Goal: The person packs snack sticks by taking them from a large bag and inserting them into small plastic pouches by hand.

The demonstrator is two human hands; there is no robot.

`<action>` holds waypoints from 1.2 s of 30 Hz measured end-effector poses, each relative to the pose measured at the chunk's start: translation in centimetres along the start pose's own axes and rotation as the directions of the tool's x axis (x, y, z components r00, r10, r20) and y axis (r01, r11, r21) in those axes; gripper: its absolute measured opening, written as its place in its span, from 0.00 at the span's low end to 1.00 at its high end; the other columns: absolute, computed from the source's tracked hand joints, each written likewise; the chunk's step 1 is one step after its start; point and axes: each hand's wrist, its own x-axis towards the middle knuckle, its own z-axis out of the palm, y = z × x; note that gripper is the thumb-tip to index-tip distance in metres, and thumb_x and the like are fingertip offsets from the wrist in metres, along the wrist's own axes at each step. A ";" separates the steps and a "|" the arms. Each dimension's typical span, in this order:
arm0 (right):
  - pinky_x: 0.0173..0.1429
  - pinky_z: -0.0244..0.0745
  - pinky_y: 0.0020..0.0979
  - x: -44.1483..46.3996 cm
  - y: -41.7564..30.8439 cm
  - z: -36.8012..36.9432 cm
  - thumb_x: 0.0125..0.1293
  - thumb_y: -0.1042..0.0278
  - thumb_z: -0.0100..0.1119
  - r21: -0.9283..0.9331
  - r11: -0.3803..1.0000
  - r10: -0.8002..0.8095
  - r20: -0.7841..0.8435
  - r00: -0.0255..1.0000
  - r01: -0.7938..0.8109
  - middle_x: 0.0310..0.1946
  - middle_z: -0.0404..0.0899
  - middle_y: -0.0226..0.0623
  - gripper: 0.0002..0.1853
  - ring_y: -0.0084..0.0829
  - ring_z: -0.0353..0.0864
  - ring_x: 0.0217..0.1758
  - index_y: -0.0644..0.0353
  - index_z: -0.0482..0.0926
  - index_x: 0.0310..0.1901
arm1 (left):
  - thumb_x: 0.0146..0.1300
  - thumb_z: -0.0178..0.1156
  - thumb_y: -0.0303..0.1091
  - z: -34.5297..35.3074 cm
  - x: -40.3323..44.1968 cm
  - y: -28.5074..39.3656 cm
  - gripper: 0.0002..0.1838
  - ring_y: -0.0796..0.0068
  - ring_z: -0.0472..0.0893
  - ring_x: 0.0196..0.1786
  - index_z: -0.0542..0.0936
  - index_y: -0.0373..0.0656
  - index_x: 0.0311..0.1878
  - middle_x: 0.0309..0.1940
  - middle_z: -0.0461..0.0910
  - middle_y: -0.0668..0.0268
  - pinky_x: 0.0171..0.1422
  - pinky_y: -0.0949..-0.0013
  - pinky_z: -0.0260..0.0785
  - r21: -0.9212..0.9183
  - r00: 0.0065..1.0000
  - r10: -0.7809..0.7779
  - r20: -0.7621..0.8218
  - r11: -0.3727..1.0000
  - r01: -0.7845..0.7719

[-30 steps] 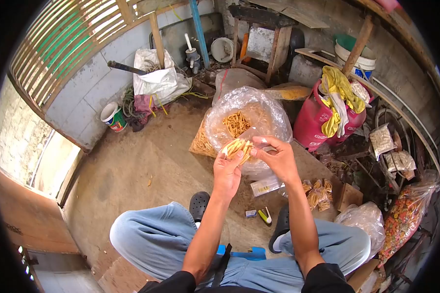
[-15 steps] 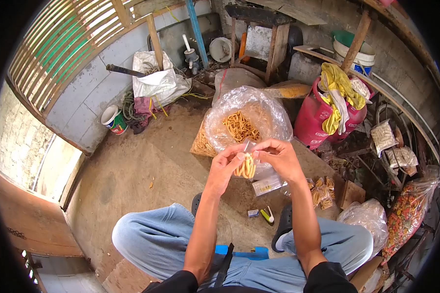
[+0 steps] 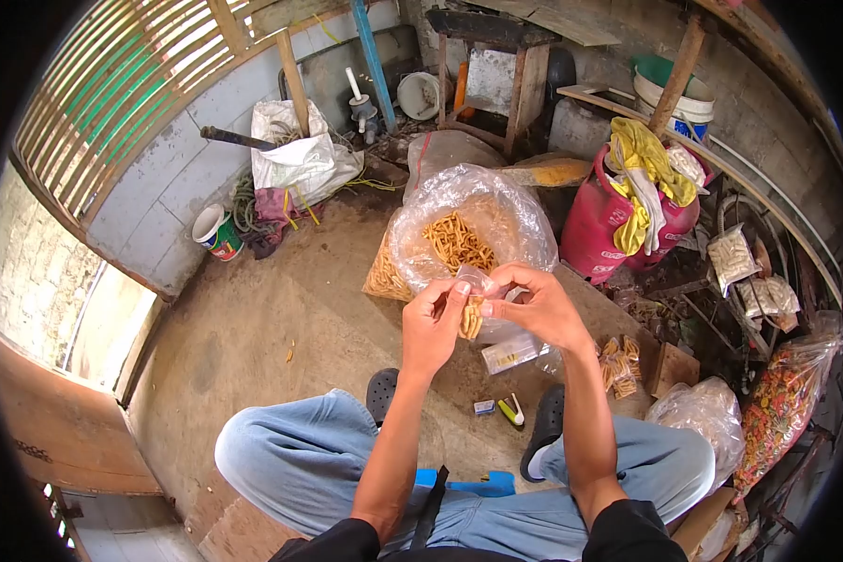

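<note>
A small clear bag of yellow snack sticks [image 3: 471, 319] hangs between my hands, its top pinched together. My left hand [image 3: 432, 321] is closed on the bag's left side, thumb uppermost. Fingers of my right hand [image 3: 541, 307] pinch the bag's right side near the top. Just beyond my hands stands a large open plastic bag [image 3: 523, 208] with brown snack sticks [image 3: 459, 241] inside. Below my right hand lies a clear packet with a white label [image 3: 510, 354]. Filled small bags [image 3: 619, 366] rest on the floor to the right.
A green stapler [image 3: 510, 410] and a small blue box [image 3: 484, 407] lie between my feet. Pink containers [image 3: 598, 223] with a yellow cloth stand at the right. A white sack [image 3: 300, 164] and a small bucket [image 3: 217, 232] are at the left wall.
The small bag has gone from lying tilted across my left fingers to hanging upright. Both hands have come together at its top, which now looks gathered or folded.
</note>
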 end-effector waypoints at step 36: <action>0.36 0.70 0.21 0.3 1.5 3.0 0.63 0.65 0.65 0.380 0.914 0.220 -0.162 0.962 -0.145 0.29 0.81 0.27 0.09 0.15 0.76 0.33 0.63 0.83 0.36 | 0.71 0.53 0.33 1.5 -0.6 -0.3 0.10 0.88 0.73 0.32 0.77 0.36 0.38 0.29 0.77 0.72 0.35 0.80 0.66 0.047 0.956 0.121 -0.267 0.992 -0.113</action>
